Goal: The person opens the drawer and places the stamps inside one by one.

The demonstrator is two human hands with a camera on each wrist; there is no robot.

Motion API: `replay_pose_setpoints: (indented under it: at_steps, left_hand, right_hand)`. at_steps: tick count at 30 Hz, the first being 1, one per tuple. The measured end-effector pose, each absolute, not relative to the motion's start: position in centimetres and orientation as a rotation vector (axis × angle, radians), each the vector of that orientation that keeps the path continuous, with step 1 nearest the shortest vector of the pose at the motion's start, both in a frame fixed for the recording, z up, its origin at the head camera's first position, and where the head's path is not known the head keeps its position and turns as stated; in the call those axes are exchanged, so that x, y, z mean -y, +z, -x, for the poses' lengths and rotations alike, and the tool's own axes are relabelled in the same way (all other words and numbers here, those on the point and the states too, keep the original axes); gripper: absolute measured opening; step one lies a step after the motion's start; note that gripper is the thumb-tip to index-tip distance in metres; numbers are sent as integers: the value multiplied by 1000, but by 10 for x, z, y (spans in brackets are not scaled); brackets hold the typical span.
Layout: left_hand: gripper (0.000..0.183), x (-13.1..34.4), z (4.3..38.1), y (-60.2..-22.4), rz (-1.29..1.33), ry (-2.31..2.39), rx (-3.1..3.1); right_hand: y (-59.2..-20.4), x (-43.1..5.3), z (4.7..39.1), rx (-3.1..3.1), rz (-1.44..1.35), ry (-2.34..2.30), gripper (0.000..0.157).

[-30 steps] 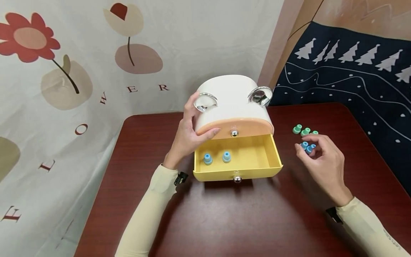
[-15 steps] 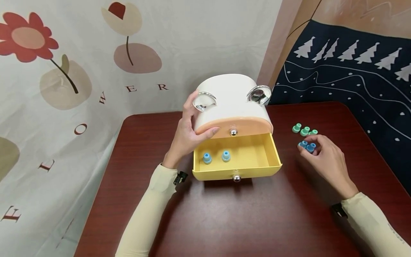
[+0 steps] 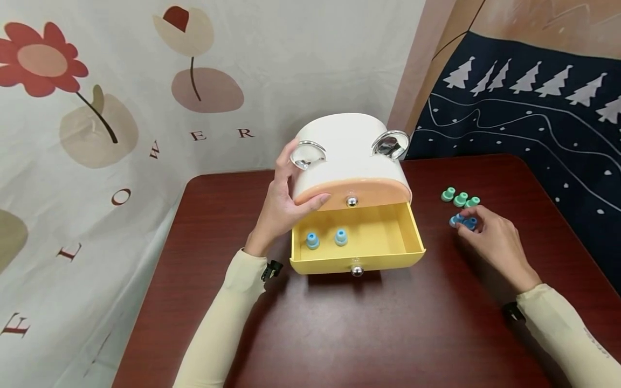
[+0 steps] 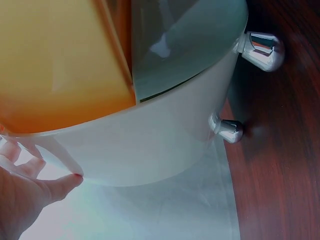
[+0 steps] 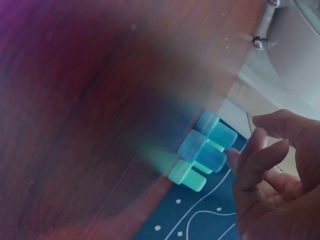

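Note:
A white rounded mini cabinet (image 3: 346,153) with an orange front stands on the table, its lower yellow drawer (image 3: 383,231) pulled out. My left hand (image 3: 281,205) grips the cabinet's left side, thumb across the orange front. Two small blue stepped plastic pieces stand in the drawer, a left one (image 3: 312,241) and a right one (image 3: 341,237). On the right, my right hand (image 3: 499,245) has its thumb and fingers around two more blue pieces (image 3: 456,220). In the right wrist view, a gap shows between the thumb and the near blue piece (image 5: 202,151).
Several green stepped pieces (image 3: 461,199) stand in a row just behind the blue ones. Two silver rings, one of them the right ring (image 3: 391,145), stick up from the cabinet top. A silver knob (image 3: 357,270) juts from the drawer front. Printed cloth (image 3: 514,129) hangs behind the table.
My right hand has shifted slightly right, its thumb moving from the left of the blue pieces to in front of them. The left hand keeps its hold on the cabinet.

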State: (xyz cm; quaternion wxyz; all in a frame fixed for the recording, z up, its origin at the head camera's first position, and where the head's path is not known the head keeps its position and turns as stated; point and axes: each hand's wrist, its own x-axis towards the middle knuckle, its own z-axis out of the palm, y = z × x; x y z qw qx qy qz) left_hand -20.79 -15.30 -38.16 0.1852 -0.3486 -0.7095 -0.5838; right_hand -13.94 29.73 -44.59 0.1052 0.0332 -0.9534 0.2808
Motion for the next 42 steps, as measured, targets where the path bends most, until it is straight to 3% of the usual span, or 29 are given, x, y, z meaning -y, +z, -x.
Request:
replay_pose_setpoints:
  at_steps: [25, 42]
  left_hand:
    - [110, 152, 209, -382, 978, -1637, 1992]
    - [111, 153, 210, -383, 961, -1605, 2012]
  right_hand:
    - [-450, -291, 151, 2795, -87, 815, 12]
    - [-432, -281, 128, 2684, -94, 794, 19]
